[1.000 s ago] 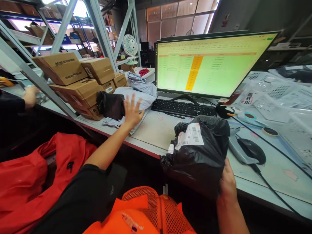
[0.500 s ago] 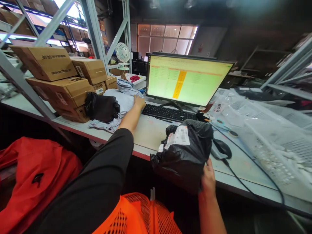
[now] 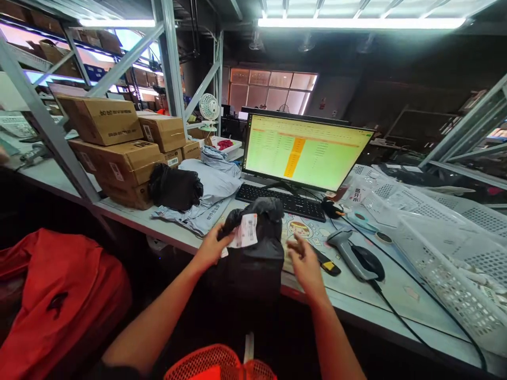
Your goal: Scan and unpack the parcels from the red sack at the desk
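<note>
A black plastic-wrapped parcel (image 3: 263,253) with a white shipping label (image 3: 249,230) stands at the front edge of the desk, before the keyboard. Closed on its upper left side, beside the label, is my left hand (image 3: 211,247). My right hand (image 3: 304,258) is just right of the parcel, fingers apart, holding nothing. Close to that hand lies a box cutter (image 3: 328,264) with a yellow end. Farther right rests a grey barcode scanner (image 3: 350,256) on its cable.
A monitor (image 3: 304,150) and black keyboard (image 3: 303,205) stand behind the parcel. Cardboard boxes (image 3: 132,158), a second black parcel (image 3: 176,187) and grey mailer bags (image 3: 214,184) lie left. White plastic baskets (image 3: 447,258) fill the right side. A red garment (image 3: 67,295) hangs lower left.
The parcel has moved left and nearer the middle. My left hand has come back from the mailer bags to grip it. My right hand has let go, uncovering the box cutter.
</note>
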`<action>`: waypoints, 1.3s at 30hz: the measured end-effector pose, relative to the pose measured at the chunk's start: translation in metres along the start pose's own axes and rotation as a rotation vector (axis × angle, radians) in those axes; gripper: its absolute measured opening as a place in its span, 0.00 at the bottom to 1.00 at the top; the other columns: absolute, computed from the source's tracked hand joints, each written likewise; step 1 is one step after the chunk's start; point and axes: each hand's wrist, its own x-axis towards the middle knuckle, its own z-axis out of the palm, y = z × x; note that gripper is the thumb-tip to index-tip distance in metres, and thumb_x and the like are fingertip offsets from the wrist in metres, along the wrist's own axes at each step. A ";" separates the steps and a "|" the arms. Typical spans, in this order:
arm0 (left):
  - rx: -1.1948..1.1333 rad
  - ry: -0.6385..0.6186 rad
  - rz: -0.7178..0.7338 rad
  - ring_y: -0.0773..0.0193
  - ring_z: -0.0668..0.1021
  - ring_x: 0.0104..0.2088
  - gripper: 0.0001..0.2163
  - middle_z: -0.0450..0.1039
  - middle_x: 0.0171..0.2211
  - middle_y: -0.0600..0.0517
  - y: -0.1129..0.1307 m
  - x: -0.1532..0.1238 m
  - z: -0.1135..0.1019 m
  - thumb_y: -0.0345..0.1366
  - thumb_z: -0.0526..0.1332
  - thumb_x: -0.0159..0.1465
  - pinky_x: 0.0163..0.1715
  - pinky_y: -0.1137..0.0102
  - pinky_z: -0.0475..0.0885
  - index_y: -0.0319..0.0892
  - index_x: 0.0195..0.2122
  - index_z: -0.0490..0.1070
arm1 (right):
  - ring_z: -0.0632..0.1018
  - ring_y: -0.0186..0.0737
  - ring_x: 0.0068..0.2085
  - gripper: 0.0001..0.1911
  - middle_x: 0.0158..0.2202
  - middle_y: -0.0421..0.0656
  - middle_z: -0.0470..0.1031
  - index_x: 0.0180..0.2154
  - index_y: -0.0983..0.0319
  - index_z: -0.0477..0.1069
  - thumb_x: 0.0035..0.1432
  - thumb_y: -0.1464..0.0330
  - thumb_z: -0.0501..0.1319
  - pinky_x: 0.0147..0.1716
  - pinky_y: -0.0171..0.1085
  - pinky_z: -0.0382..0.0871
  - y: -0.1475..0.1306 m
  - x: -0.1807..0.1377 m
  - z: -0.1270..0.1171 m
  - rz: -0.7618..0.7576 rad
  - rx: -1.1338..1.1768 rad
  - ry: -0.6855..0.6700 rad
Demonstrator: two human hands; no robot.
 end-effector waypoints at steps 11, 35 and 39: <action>0.042 0.304 0.014 0.62 0.66 0.24 0.24 0.60 0.19 0.56 0.000 0.054 0.016 0.58 0.57 0.68 0.27 0.67 0.64 0.46 0.21 0.61 | 0.49 0.62 0.76 0.45 0.77 0.47 0.46 0.74 0.50 0.52 0.61 0.50 0.64 0.70 0.68 0.45 0.008 -0.010 0.023 -0.220 -0.643 -0.461; 1.173 -0.277 0.329 0.49 0.50 0.76 0.32 0.48 0.76 0.42 -0.005 0.015 0.058 0.46 0.58 0.73 0.75 0.48 0.45 0.36 0.73 0.56 | 0.59 0.45 0.73 0.29 0.72 0.45 0.60 0.68 0.58 0.68 0.68 0.63 0.53 0.73 0.53 0.49 0.044 0.077 0.039 -0.352 -0.265 -0.758; 1.107 -0.321 0.248 0.49 0.51 0.76 0.31 0.48 0.76 0.41 0.005 0.025 0.050 0.46 0.59 0.72 0.75 0.49 0.46 0.36 0.72 0.58 | 0.69 0.44 0.68 0.29 0.67 0.42 0.69 0.64 0.56 0.72 0.63 0.68 0.54 0.71 0.50 0.57 0.024 0.076 0.038 -0.210 -0.289 -0.679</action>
